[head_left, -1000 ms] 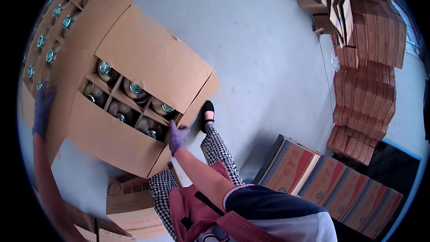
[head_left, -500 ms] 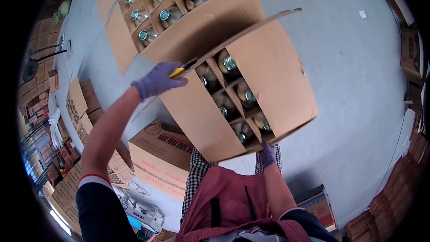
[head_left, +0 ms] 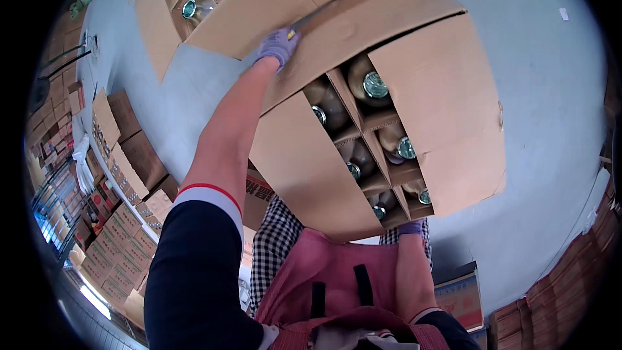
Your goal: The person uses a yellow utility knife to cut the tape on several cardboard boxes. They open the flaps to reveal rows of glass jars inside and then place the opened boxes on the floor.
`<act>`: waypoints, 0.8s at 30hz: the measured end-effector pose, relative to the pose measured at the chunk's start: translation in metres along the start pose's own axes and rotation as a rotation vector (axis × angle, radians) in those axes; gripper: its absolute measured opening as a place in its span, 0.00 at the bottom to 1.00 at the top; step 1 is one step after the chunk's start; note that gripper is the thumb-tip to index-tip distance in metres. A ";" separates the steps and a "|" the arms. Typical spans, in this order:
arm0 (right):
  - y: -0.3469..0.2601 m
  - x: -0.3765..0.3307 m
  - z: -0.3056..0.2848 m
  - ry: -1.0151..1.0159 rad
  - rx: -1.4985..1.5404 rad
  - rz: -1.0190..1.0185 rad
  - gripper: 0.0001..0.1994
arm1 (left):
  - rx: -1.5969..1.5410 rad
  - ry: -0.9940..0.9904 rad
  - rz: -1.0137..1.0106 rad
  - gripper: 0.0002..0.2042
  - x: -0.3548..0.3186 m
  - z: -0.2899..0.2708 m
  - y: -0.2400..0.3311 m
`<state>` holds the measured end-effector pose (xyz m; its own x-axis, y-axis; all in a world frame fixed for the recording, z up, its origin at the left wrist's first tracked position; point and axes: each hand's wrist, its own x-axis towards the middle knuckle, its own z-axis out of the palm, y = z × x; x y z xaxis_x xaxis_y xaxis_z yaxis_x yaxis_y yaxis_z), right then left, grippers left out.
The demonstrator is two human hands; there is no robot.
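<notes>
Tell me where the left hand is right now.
In the head view, the left hand sits upper centre-left, gloved in purple, pressed on the far flap of the open cardboard box of bottles, next to another open carton.

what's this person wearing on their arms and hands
Both hands wear thin pale purple gloves: left hand, right hand. The left arm has a short dark navy sleeve with a white and red band at its hem; both forearms are bare.
</notes>
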<state>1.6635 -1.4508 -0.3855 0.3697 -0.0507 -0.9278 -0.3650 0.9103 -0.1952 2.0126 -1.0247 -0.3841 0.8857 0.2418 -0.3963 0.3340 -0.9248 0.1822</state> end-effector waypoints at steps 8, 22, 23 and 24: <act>0.003 0.013 0.140 -0.324 0.109 0.345 0.33 | -0.370 0.245 0.567 0.14 -0.068 -0.109 0.054; -0.036 -0.068 0.206 -0.222 -1.512 -0.642 0.17 | 0.062 0.154 -0.170 0.12 -0.271 -0.185 -0.205; -0.031 -0.083 0.252 -0.384 -1.692 -0.817 0.17 | -0.139 0.196 -0.450 0.14 -0.271 -0.147 -0.226; -0.017 -0.089 0.295 -0.598 -1.912 -0.996 0.17 | -0.349 0.220 -0.727 0.16 -0.267 -0.104 -0.238</act>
<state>1.8892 -1.3408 -0.2062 0.9068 0.3287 -0.2640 0.0402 -0.6906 -0.7221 1.7300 -0.8391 -0.2279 0.4420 0.8283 -0.3443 0.8950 -0.3811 0.2319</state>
